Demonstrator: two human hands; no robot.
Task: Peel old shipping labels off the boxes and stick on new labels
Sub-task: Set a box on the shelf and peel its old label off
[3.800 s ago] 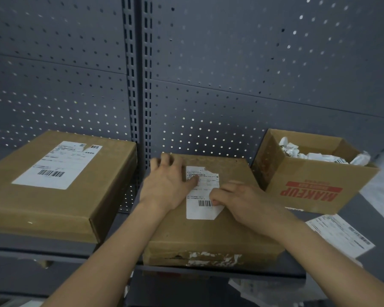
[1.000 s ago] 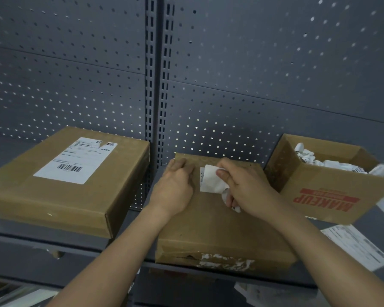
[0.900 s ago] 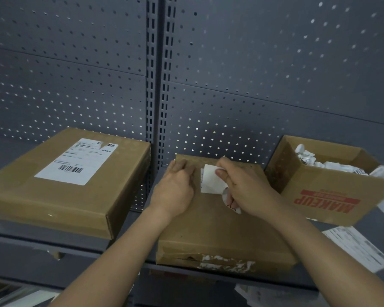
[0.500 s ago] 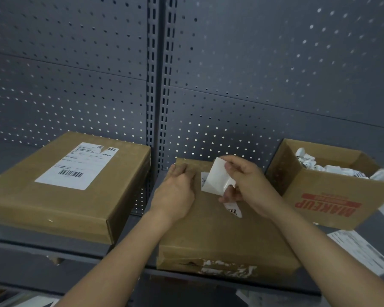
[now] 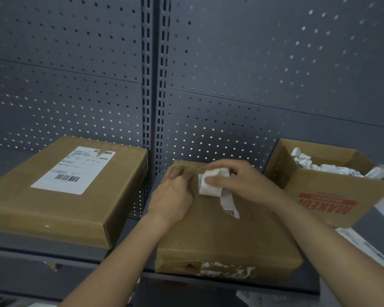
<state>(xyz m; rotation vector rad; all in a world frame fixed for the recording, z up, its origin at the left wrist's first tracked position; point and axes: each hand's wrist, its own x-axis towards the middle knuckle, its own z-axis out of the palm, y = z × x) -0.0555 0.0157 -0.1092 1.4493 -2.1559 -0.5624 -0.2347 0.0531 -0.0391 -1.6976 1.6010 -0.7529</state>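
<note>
Right hand (image 5: 242, 182) pinches the old label (image 5: 208, 190), thumb and forefinger curled round the rolled-up part. A barcode tail hangs loose below the hand. Left hand (image 5: 175, 193) lies flat on the middle box (image 5: 220, 235), just left of the label, fingers straight, pressing the lid down. The label's left edge looks bonded to the cardboard beside the left fingertips; the rest is lifted.

Risks, my read:
- Pull too steep or too fast and the paper tears at the bonded strip, leaving scraps like the white residue (image 5: 226, 269) on the box's near face.
- Adhesive may strip the cardboard skin, giving a poor surface for the new label.
- If the left hand lets up, the box lifts or slides. It sits right at the shelf (image 5: 31, 251) front edge.

Room:
- Open carton (image 5: 326, 200) with crumpled labels (image 5: 315, 165) is near, right of the right hand. Short discard path, nothing between.
- Label sheet (image 5: 364, 244) lies on the shelf, right of that forearm.
- Labelled box (image 5: 64, 207) is well left of the left hand.
- Perforated back panel (image 5: 253, 85) is close behind both hands, so little room for pulling away from the body.
</note>
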